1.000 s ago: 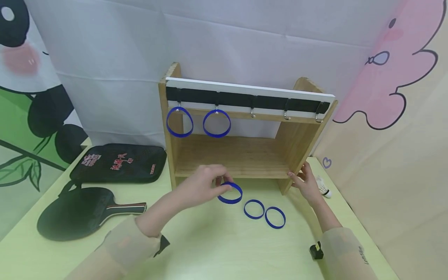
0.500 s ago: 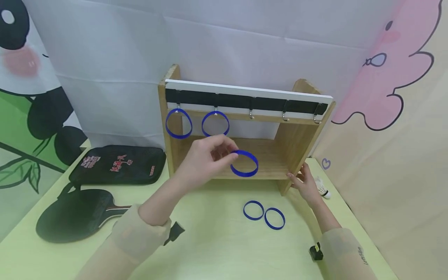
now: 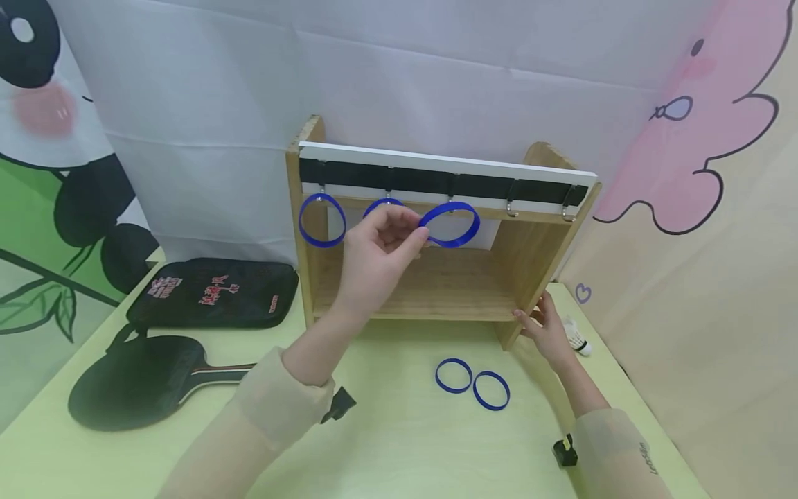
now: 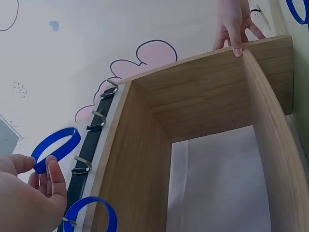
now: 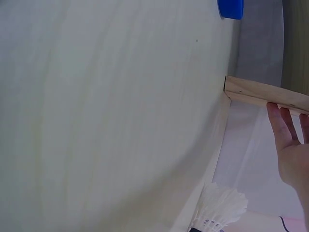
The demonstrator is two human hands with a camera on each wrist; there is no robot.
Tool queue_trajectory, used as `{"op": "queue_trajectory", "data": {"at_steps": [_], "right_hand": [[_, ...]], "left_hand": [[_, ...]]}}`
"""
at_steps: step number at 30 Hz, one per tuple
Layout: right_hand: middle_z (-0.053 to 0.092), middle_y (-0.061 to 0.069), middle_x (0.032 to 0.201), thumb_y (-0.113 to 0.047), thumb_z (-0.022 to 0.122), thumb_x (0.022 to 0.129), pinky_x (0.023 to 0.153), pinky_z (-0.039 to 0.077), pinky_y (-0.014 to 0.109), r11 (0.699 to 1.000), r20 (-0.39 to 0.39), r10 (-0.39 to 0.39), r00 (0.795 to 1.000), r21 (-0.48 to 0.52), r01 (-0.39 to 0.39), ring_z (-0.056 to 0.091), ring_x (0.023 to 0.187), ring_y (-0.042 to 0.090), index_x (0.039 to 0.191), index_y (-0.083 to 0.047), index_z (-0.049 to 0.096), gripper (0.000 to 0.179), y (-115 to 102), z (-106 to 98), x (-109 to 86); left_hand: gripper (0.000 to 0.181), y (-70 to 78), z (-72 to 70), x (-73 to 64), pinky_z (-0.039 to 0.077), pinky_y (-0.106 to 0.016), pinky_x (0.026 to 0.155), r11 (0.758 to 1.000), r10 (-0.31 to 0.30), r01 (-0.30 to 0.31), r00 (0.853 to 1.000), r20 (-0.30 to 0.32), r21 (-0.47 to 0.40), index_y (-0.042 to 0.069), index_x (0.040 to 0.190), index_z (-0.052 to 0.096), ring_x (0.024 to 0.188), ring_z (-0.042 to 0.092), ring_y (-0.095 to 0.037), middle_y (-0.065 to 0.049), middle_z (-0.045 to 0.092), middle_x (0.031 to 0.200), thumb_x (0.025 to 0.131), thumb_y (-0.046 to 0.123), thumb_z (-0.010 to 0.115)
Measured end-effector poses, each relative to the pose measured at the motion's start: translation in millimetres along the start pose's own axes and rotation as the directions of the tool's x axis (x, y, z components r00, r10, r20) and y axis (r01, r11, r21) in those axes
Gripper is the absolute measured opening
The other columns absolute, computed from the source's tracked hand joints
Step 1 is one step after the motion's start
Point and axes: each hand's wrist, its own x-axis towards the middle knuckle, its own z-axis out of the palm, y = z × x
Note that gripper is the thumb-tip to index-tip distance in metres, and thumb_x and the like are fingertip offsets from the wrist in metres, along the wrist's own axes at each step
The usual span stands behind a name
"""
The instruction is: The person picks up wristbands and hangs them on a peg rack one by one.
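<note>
My left hand (image 3: 379, 260) pinches a blue wristband (image 3: 465, 240) between thumb and fingers, in front of the third metal hook on the black strip of a wooden shelf (image 3: 524, 253). In the left wrist view the held wristband (image 4: 72, 143) stands apart from the hooks. One blue wristband (image 3: 323, 244) hangs from the leftmost hook; another (image 3: 382, 202), partly behind my left hand, hangs from the second. My right hand (image 3: 550, 337) holds the shelf's right side panel, thumb at the front edge and fingers on the outer face.
Two blue wristbands (image 3: 454, 391) lie on the table before the shelf. Left of it are a black zip case (image 3: 212, 294) and a table tennis bat (image 3: 137, 384). A shuttlecock (image 3: 576, 339) lies beyond my right hand, with a small black object (image 3: 564, 452) by the right sleeve.
My left hand has lifted the wristband from low in front of the shelf up to hook height and slightly right. My right hand stays on the side panel.
</note>
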Motion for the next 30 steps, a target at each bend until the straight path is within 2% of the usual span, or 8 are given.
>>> {"op": "queue_trajectory", "data": {"at_steps": [4, 8, 14, 18, 24, 30], "right_hand": [[0.030, 0.022, 0.148, -0.017, 0.057, 0.095, 0.078, 0.056, 0.038, 1.000, -0.007, -0.013, 1.000, -0.007, 0.013, 0.050, 0.106, 0.010, 0.150, -0.020, 0.014, 0.070, 10.4, -1.5, 3.1], [0.030, 0.021, 0.148, -0.018, 0.057, 0.095, 0.077, 0.056, 0.036, 1.000, -0.007, -0.023, 1.000, -0.010, 0.023, 0.051, 0.105, 0.007, 0.150, -0.020, 0.014, 0.070, 11.4, -1.6, 3.6], [0.030, 0.024, 0.147, -0.014, 0.057, 0.094, 0.076, 0.056, 0.035, 1.000, 0.001, -0.021, 1.000, 0.008, 0.021, 0.051, 0.104, 0.008, 0.148, -0.014, 0.015, 0.068, -2.5, -0.9, 1.0], [0.031, 0.025, 0.146, -0.011, 0.057, 0.094, 0.076, 0.056, 0.037, 1.000, 0.002, -0.015, 1.000, 0.014, 0.015, 0.051, 0.103, 0.008, 0.147, -0.011, 0.016, 0.067, -10.0, 0.2, -2.1], [0.032, 0.023, 0.146, -0.015, 0.058, 0.094, 0.075, 0.056, 0.033, 1.000, -0.009, -0.013, 1.000, 0.013, 0.013, 0.051, 0.104, 0.009, 0.148, -0.016, 0.016, 0.069, 3.3, -1.4, 1.4], [0.032, 0.021, 0.146, -0.019, 0.058, 0.094, 0.075, 0.056, 0.031, 1.000, -0.017, -0.015, 1.000, -0.007, 0.015, 0.050, 0.107, 0.012, 0.149, -0.019, 0.015, 0.069, 13.7, -1.5, 3.8]], "left_hand": [[0.019, -6.5, 4.2, 2.2, 0.056, -0.028, 0.070, 1.000, -0.014, 0.014, 0.999, -0.044, 0.001, -0.001, 0.103, 0.059, 0.080, 0.067, -0.019, -0.013, 0.066, 0.093, 0.088, 0.009, 0.066], [0.022, -14.8, 6.4, 3.1, 0.056, -0.029, 0.071, 0.999, -0.045, 0.045, 0.996, -0.081, -0.009, -0.002, 0.104, 0.058, 0.080, 0.067, -0.016, -0.014, 0.066, 0.094, 0.088, 0.010, 0.066], [0.022, -27.9, 10.6, 1.0, 0.056, -0.029, 0.073, 0.994, -0.105, 0.102, 0.987, -0.120, -0.025, -0.001, 0.103, 0.058, 0.082, 0.067, -0.023, -0.013, 0.067, 0.094, 0.088, 0.011, 0.067], [0.021, -35.7, 12.7, -1.7, 0.056, -0.028, 0.072, 0.992, -0.121, 0.118, 0.986, -0.115, -0.032, -0.001, 0.103, 0.058, 0.082, 0.067, -0.029, -0.015, 0.067, 0.094, 0.088, 0.011, 0.067], [0.023, -43.9, 10.6, -6.0, 0.057, -0.030, 0.072, 0.991, -0.133, 0.130, 0.987, -0.086, -0.036, -0.002, 0.104, 0.059, 0.080, 0.067, -0.022, -0.018, 0.067, 0.095, 0.088, 0.012, 0.067], [0.021, -43.0, 4.0, -17.4, 0.057, -0.032, 0.074, 0.988, -0.153, 0.154, 0.988, -0.038, 0.023, 0.003, 0.109, 0.061, 0.088, 0.068, -0.023, -0.010, 0.068, 0.100, 0.090, 0.011, 0.064]]}}
